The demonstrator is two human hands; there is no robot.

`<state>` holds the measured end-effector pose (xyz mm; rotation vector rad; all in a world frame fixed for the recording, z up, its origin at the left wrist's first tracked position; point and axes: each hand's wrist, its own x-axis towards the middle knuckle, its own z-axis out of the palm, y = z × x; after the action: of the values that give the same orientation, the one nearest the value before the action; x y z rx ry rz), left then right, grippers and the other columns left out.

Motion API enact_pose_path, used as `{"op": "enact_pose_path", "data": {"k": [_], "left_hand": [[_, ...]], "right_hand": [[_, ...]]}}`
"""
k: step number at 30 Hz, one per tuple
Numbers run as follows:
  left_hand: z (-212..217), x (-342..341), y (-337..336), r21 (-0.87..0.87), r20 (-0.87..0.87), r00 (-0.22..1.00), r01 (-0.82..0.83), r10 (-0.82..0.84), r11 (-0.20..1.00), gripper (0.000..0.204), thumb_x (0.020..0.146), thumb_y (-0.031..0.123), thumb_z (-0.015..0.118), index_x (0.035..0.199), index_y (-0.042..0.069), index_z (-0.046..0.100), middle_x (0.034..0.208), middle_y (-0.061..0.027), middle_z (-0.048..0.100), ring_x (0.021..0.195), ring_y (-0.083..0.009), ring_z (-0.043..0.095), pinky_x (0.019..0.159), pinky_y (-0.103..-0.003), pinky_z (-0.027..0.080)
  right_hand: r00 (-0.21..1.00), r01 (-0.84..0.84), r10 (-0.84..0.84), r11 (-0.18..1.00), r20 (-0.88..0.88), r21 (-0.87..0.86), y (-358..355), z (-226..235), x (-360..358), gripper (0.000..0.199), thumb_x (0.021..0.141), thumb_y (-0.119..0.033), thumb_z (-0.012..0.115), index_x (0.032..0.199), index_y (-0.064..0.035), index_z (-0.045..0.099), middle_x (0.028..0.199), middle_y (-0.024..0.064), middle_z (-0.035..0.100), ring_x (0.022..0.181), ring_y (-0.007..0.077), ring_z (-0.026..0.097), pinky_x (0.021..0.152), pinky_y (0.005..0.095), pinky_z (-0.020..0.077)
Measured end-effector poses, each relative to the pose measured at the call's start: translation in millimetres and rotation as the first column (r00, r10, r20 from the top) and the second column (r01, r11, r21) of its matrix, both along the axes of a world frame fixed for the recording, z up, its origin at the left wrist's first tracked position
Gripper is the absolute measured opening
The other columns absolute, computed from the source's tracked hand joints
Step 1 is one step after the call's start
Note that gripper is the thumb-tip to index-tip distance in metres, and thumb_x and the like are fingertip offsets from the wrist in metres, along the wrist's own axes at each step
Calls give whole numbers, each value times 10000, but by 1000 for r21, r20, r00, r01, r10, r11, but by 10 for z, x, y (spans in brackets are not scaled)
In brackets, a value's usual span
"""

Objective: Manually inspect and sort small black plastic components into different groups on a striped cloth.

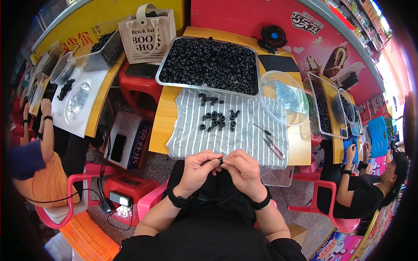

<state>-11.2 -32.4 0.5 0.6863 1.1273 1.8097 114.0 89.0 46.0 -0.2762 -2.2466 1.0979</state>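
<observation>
My left hand (200,168) and my right hand (242,170) meet at the near edge of the table, fingertips pinched together. Between them is a small black ring-like part (220,160), mostly covered by the fingers. Just beyond lies a striped grey cloth (186,130) with several loose black parts (213,120) grouped on it. To the right on the cloth rest a pair of small snips (275,148) and a thin dark pointed tool (262,129). A metal tray (209,90) heaped with black parts (209,63) stands behind the cloth.
A round clear plastic tub (266,114) holds a bag of tiny pale blue pieces (291,98). A canvas bag (147,37) stands on a red stool (130,82). A small black fan (273,39) sits at the back. Other people (363,185) work at tables on both sides.
</observation>
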Motion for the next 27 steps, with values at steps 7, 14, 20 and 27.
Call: {"op": "enact_pose_path", "data": {"k": [7, 14, 20, 27], "left_hand": [[27, -15, 29, -45, -10, 999, 38, -38, 998, 229, 986, 7, 587, 1180, -28, 703, 920, -57, 642, 778, -110, 635, 674, -224, 519], [-13, -110, 25, 32, 224, 940, 257, -258, 966, 289, 999, 89, 616, 1247, -52, 660, 1025, -102, 708, 835, -141, 669, 739, -262, 543], [-5, -241, -6, 41, 393, 827, 421, -402, 906, 302, 983, 101, 643, 1238, -60, 658, 1006, -123, 729, 840, -167, 693, 732, -271, 563], [-143, -112, 45, 109, 526, 775, 347, -350, 932, 316, 1026, 140, 582, 1253, -76, 624, 959, -118, 712, 814, -169, 691, 717, -260, 565]], "right_hand": [[999, -41, 38, 991, -28, -124, 68, -115, -8, 163, 774, 56, 751, 870, 8, 628, 794, 104, 616, 702, 241, 634, 603, 318, 501], [996, -85, 82, 994, -43, -70, 136, -141, -23, 162, 745, 49, 756, 808, -16, 622, 743, 80, 584, 665, 234, 600, 552, 328, 476], [992, -124, 128, 969, -8, 213, 136, -60, -31, 162, 706, 25, 757, 767, -34, 619, 743, 69, 571, 668, 249, 599, 552, 346, 482], [996, -85, 74, 949, 47, 304, 133, -8, -28, 153, 705, 13, 774, 778, -32, 648, 752, 75, 585, 674, 252, 613, 563, 346, 489]]}}
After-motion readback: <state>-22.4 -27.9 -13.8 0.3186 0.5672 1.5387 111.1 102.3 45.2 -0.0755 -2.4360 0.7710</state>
